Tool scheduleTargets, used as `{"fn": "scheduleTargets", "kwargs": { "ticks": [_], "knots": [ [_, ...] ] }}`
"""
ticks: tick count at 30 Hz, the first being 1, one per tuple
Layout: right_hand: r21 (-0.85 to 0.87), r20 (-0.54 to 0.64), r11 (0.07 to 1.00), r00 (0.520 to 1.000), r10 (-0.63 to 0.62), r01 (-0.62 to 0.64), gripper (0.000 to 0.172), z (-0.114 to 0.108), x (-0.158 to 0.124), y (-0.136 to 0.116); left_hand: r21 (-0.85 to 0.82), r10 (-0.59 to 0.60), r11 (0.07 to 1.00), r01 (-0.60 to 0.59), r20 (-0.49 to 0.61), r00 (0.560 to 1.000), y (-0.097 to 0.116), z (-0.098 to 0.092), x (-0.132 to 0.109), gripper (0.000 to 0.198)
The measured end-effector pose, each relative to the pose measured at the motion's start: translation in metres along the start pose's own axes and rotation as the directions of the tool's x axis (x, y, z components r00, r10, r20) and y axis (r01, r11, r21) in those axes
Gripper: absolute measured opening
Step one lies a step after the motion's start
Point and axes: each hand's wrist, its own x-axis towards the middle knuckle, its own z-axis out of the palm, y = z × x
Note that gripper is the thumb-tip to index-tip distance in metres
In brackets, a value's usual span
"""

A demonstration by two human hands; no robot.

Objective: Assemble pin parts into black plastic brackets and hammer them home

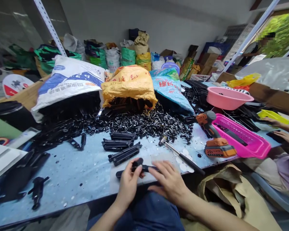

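Observation:
Near the table's front edge, my left hand (128, 179) is closed around a long black plastic part (145, 168), thumb on top. My right hand (170, 179) lies over the part's right end with its fingers stretched out; whether it touches the part I cannot tell. Just beyond the hands rest several ribbed black plastic assemblies (125, 153), side by side. A hammer (183, 156) with a dark grip lies to the right, beside white discs (182, 163). Farther back spreads a heap of small black pieces with metal pins (144, 123).
White (72, 75), orange (128, 85) and blue (166, 85) sacks spill black parts at the back. A cordless drill (215, 134), a magenta basket (260, 147) and a pink basin (228, 98) stand right. Another person's hands (286, 138) are at far right. A brown sack (231, 192) is below.

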Motion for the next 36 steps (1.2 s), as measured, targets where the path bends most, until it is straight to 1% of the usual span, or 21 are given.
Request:
{"fn": "scheduleTargets", "kwargs": {
  "ticks": [1, 2, 3, 4, 5, 6, 8, 9, 10, 12, 15, 18, 22, 24, 26, 29, 31, 33, 36],
  "knots": [
    [-0.038, 0.082, 0.999, 0.996, 0.03, -0.027, 0.028, -0.004, 0.003, 0.008, 0.119, 0.071, 0.99, -0.078, 0.062, 0.996, -0.003, -0.001, -0.002, 0.05],
    [-0.054, 0.196, 0.998, 0.979, 0.049, -0.04, 0.027, -0.006, 0.007, 0.016, 0.238, 0.146, 0.956, -0.17, 0.117, 0.982, -0.005, -0.003, -0.003, 0.05],
    [-0.059, 0.317, 0.998, 0.947, 0.047, -0.03, 0.025, -0.008, 0.01, 0.024, 0.353, 0.21, 0.899, -0.258, 0.168, 0.963, -0.006, -0.006, -0.001, 0.052],
    [-0.066, 0.415, 0.998, 0.909, 0.034, -0.007, 0.024, -0.007, 0.013, 0.031, 0.46, 0.249, 0.824, -0.329, 0.228, 0.941, -0.007, -0.008, 0.002, 0.054],
    [-0.082, 0.48, 0.996, 0.877, 0.023, 0.019, 0.026, -0.006, 0.015, 0.036, 0.552, 0.251, 0.743, -0.378, 0.294, 0.922, -0.007, -0.011, 0.006, 0.056],
    [-0.107, 0.513, 0.993, 0.858, 0.017, 0.044, 0.03, -0.004, 0.016, 0.039, 0.625, 0.213, 0.667, -0.406, 0.363, 0.907, -0.007, -0.013, 0.011, 0.059],
    [-0.155, 0.531, 0.985, 0.847, 0.021, 0.072, 0.034, 0.002, 0.016, 0.042, 0.727, 0.069, 0.538, -0.427, 0.467, 0.882, -0.004, -0.015, 0.021, 0.065],
    [-0.168, 0.535, 0.983, 0.844, 0.024, 0.079, 0.034, 0.006, 0.016, 0.041, 0.758, 0.009, 0.481, -0.439, 0.497, 0.868, -0.002, -0.015, 0.024, 0.07],
    [-0.177, 0.542, 0.981, 0.84, 0.025, 0.084, 0.032, 0.009, 0.015, 0.04, 0.779, -0.025, 0.432, -0.453, 0.513, 0.858, 0.0, -0.013, 0.026, 0.074],
    [-0.194, 0.555, 0.978, 0.831, 0.044, 0.078, 0.031, 0.013, 0.014, 0.036, 0.792, -0.043, 0.37, -0.485, 0.537, 0.843, 0.003, -0.01, 0.028, 0.076],
    [-0.228, 0.547, 0.972, 0.833, 0.086, 0.049, 0.035, 0.015, 0.013, 0.033, 0.786, -0.007, 0.324, -0.526, 0.558, 0.83, 0.004, -0.006, 0.027, 0.071],
    [-0.276, 0.505, 0.96, 0.857, 0.096, 0.055, 0.035, 0.01, 0.013, 0.029, 0.783, 0.051, 0.301, -0.544, 0.557, 0.829, 0.001, -0.005, 0.026, 0.068],
    [-0.327, 0.447, 0.94, 0.892, 0.067, 0.094, 0.03, 0.002, 0.014, 0.019, 0.767, 0.104, 0.335, -0.547, 0.547, 0.831, -0.001, -0.009, 0.024, 0.053],
    [-0.341, 0.432, 0.934, 0.9, 0.059, 0.102, 0.028, -0.002, 0.015, 0.013, 0.734, 0.152, 0.353, -0.581, 0.567, 0.809, -0.002, -0.013, 0.023, 0.055],
    [-0.356, 0.424, 0.929, 0.903, 0.069, 0.096, 0.026, -0.004, 0.016, 0.008, 0.704, 0.207, 0.35, -0.618, 0.585, 0.784, -0.005, -0.017, 0.023, 0.056],
    [-0.38, 0.4, 0.922, 0.912, 0.095, 0.071, 0.023, -0.007, 0.019, 0.005, 0.692, 0.274, 0.323, -0.646, 0.584, 0.764, -0.011, -0.019, 0.023, 0.043],
    [-0.368, 0.396, 0.926, 0.915, 0.078, 0.08, 0.023, -0.011, 0.023, 0.007, 0.691, 0.307, 0.311, -0.653, 0.577, 0.757, -0.014, -0.019, 0.023, 0.037],
    [-0.341, 0.416, 0.933, 0.909, 0.043, 0.112, 0.025, -0.014, 0.027, 0.014, 0.695, 0.313, 0.307, -0.65, 0.571, 0.759, -0.014, -0.018, 0.023, 0.038],
    [-0.299, 0.472, 0.943, 0.882, 0.011, 0.148, 0.029, -0.012, 0.033, 0.03, 0.718, 0.247, 0.316, -0.621, 0.569, 0.784, -0.012, -0.014, 0.025, 0.045]
  ]
}}
